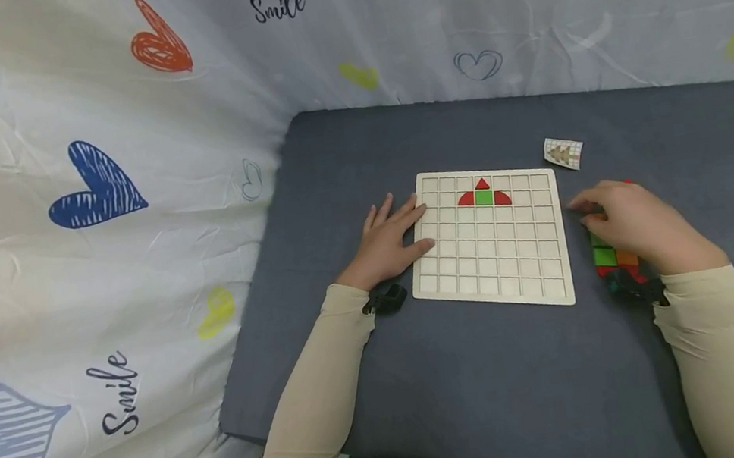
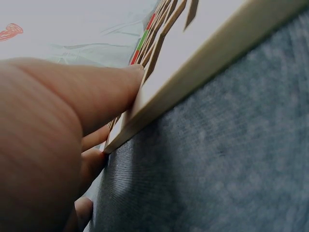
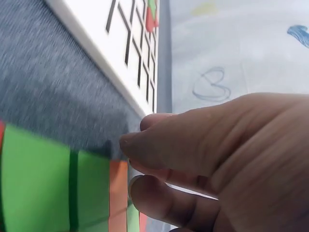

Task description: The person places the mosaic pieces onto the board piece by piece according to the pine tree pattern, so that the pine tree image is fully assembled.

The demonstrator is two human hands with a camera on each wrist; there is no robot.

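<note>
A pale wooden grid board (image 1: pixel 486 245) lies flat on the table. Near its top sit a green square (image 1: pixel 484 198), a red triangle (image 1: pixel 482 183) and two red curved pieces (image 1: pixel 503 198). My left hand (image 1: pixel 386 246) rests against the board's left edge, fingers spread; in the left wrist view the thumb (image 2: pixel 111 89) touches its rim. To the right of the board, my right hand (image 1: pixel 634 223) hovers over green, orange and red blocks (image 1: pixel 605 256), partly covering them. Its fingers are slightly bent, and I see nothing between thumb (image 3: pixel 164 142) and fingers.
A small patterned card (image 1: pixel 564 153) lies beyond the board's upper right corner. The grey tablecloth (image 1: pixel 482 383) covers the table. A white curtain (image 1: pixel 140 287) printed with hearts and words hangs along the left and back edges.
</note>
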